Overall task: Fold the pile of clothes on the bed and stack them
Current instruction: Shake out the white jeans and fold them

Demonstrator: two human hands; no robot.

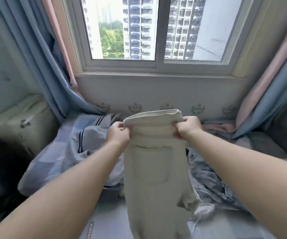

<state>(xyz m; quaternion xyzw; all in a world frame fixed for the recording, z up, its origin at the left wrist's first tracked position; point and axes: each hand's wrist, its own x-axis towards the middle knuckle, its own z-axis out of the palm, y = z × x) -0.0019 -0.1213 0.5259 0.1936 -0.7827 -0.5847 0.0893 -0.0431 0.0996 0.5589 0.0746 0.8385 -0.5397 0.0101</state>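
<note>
The cream trousers (154, 169), hanging above the bed (108, 213) beside the unfolded pile (87, 144), are pinched at the waistband ends by the curled fingers of the left hand (117, 134) and the right hand (187, 128), and should be kept level and taut before the legs are laid together; the writing on the small label (89, 230) cannot be read.

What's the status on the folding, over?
Left hand and right hand grip pants at waistband, held up. Unfolded clothes on bed behind. Nothing in the way.

Bed (104, 213) – striped grey garment (85, 140) left, crumpled clothes (208, 183) right.
</note>
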